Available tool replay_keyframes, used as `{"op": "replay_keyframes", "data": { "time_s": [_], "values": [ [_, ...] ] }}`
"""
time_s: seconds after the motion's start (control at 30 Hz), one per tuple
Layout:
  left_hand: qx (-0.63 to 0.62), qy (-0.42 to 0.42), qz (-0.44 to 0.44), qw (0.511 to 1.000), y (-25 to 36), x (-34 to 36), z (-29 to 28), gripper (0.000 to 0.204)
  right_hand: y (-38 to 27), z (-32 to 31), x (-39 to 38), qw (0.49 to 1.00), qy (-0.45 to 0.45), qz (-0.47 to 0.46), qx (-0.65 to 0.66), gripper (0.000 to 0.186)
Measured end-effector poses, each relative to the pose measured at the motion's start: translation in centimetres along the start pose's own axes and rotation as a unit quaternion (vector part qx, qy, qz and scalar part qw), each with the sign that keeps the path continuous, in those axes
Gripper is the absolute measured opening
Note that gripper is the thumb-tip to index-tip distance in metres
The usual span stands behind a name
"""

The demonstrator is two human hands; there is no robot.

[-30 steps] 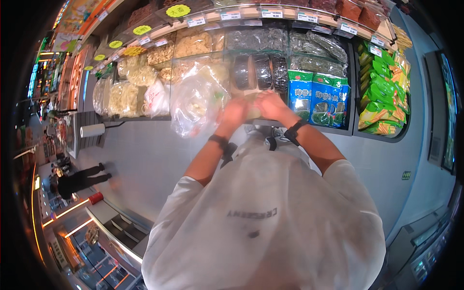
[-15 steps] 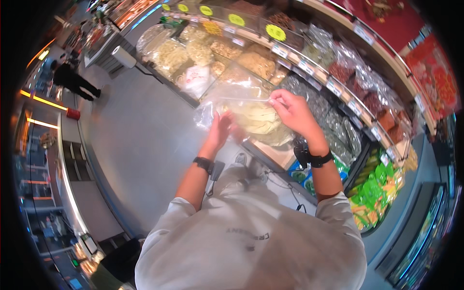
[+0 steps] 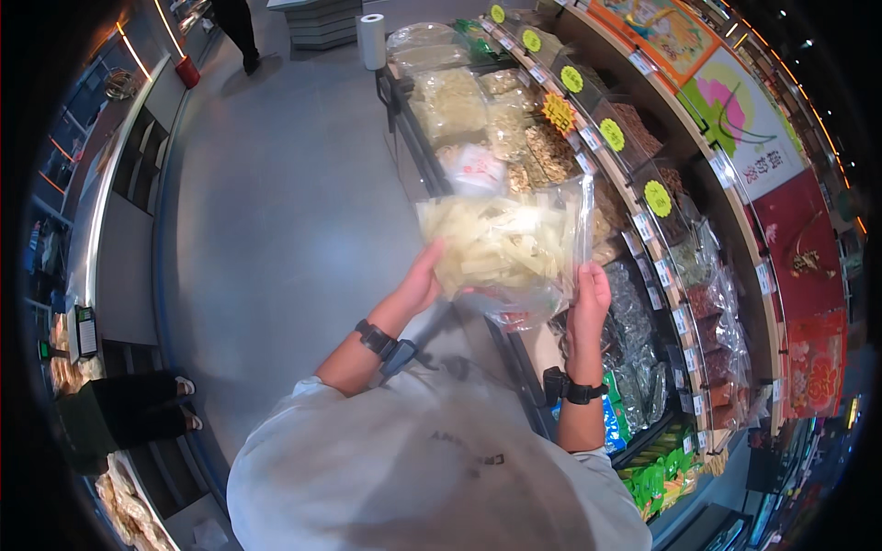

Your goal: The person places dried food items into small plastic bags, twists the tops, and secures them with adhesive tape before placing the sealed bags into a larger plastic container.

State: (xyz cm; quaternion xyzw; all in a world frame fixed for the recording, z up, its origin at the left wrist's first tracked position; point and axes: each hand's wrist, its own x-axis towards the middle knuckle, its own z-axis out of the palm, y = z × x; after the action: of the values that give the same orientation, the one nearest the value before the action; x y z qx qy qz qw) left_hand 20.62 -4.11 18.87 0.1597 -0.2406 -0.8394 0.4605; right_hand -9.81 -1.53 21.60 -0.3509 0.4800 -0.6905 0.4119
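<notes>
A clear plastic bag [image 3: 501,243] filled with pale yellow, flat dried strips is held up in front of me, above the edge of the display bins. At its left side my left hand [image 3: 423,283] grips it, the thumb on the near face and the other fingers mostly hidden behind or under the bag. My right hand [image 3: 590,292] is closed on the bag's right edge, just below a clear strip running along that side. Behind the bag, a white plastic bag with red print [image 3: 475,171] lies on the bins.
Bins of packed dried goods [image 3: 450,96] run along my right, with a tiered shelf of price tags [image 3: 643,225] beyond. A white paper roll [image 3: 371,42] stands at the far end. Grey floor [image 3: 276,211] lies to my left. Two other people [image 3: 129,409] are partly visible.
The view has turned to the right. The filled bag has been raised and now faces me more fully. My left hand, earlier with fingers apart beside the bag, now holds its side.
</notes>
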Motion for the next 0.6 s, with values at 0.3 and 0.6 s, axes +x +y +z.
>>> {"op": "replay_keyframes", "data": {
  "time_s": [0.3, 0.6],
  "values": [
    [0.309, 0.227, -0.004, 0.923, 17.4, -4.5, -9.3, 0.058, 16.3, 15.6, -1.8, 0.914, -0.159, 0.353, 0.118, 0.057],
    [0.295, 0.269, 0.138, 0.906, 22.8, -1.1, -16.4, 0.052, 12.4, 28.4, 3.8, 0.944, -0.171, 0.278, 0.043, 0.053]
  ]
}}
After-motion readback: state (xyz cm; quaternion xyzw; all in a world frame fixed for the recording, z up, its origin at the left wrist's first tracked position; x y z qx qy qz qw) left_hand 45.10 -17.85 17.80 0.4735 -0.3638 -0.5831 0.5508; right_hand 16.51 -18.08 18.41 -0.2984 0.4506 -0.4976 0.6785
